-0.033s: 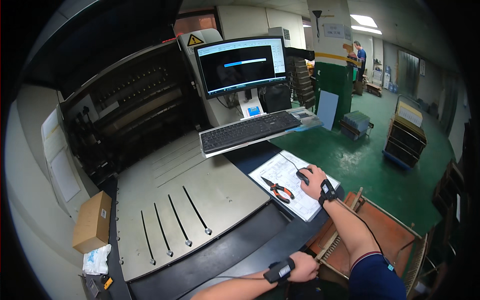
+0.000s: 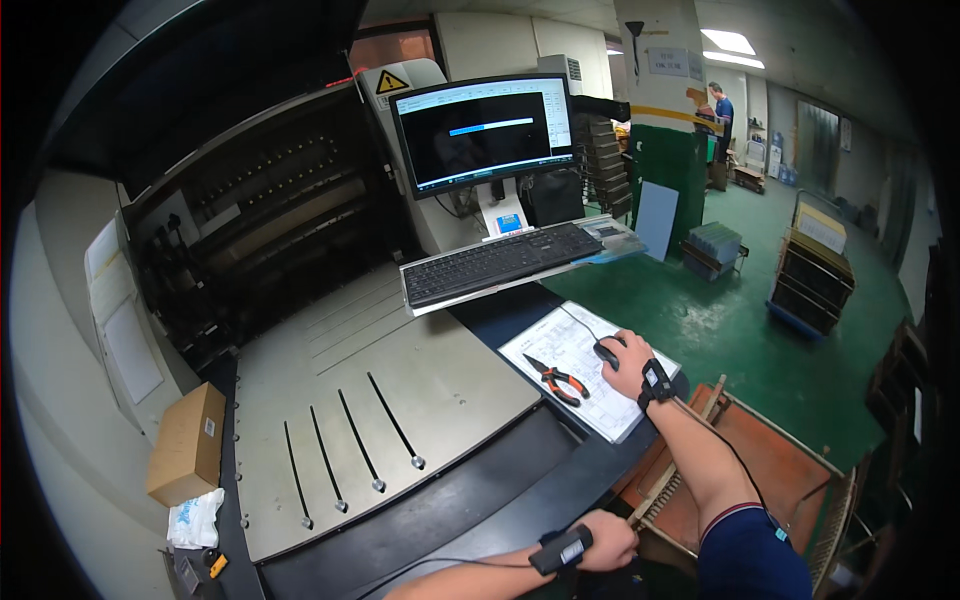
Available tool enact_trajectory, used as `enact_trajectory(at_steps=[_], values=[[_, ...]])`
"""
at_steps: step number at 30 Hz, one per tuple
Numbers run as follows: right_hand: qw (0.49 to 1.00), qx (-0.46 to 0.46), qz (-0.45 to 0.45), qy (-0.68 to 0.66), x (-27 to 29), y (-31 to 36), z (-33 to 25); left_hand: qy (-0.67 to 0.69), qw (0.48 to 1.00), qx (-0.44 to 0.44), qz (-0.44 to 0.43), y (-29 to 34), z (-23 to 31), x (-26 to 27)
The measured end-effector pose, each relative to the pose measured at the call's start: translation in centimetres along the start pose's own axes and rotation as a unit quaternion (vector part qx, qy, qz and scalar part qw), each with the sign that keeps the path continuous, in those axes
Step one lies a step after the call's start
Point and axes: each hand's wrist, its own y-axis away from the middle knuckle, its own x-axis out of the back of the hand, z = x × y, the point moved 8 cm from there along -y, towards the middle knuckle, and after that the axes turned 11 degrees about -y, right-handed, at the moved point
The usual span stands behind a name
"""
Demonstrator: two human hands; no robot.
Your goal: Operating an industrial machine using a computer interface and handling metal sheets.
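My right hand (image 2: 628, 366) rests over a black computer mouse (image 2: 608, 350), fingers curved round it. The mouse lies on a printed sheet (image 2: 545, 335) at the right end of the machine's dark front ledge. Beside it on the sheet are pliers (image 2: 562, 382) with orange and black handles, their jaws pointing up and left. My left hand (image 2: 608, 541) is closed at the bottom, close to the edge of a reddish-brown rack (image 2: 745, 455); its fingertips are hidden, so whatever it may hold does not show. Both wrists wear black strapped devices with cables.
A monitor (image 2: 483, 130) with a progress bar stands above a black keyboard (image 2: 505, 262) on a tray. The slotted metal table (image 2: 440, 375) spans the left, with a cardboard box (image 2: 190, 445) and white bag (image 2: 196, 519) by it. Behind are loaded carts (image 2: 812, 262) and a person (image 2: 721, 108).
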Motion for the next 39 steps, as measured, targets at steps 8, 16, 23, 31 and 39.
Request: enact_trajectory(at_steps=[8, 16, 23, 31, 39], values=[[1.000, 0.010, 0.009, -0.005, -0.1, -0.8, -0.3, 0.087, 0.991, -0.106, -0.003, 3.8, 4.9, -5.7], [1.000, 0.005, 0.015, 0.015, 0.3, -0.8, 0.7, 0.054, 0.992, -0.101, -0.058, 3.5, 4.5, -4.9], [0.999, -0.025, 0.001, 0.020, -0.1, -0.6, 0.8, -0.003, 0.987, -0.056, -0.149, 3.8, 4.2, -6.0], [0.999, -0.025, 0.003, 0.022, -0.1, -0.7, 0.9, -0.025, 0.986, -0.059, -0.153, 3.7, 4.1, -6.4], [1.000, -0.022, 0.011, 0.016, 0.2, -0.6, 0.5, -0.018, 0.988, -0.071, -0.134, 3.5, 4.1, -6.8]])
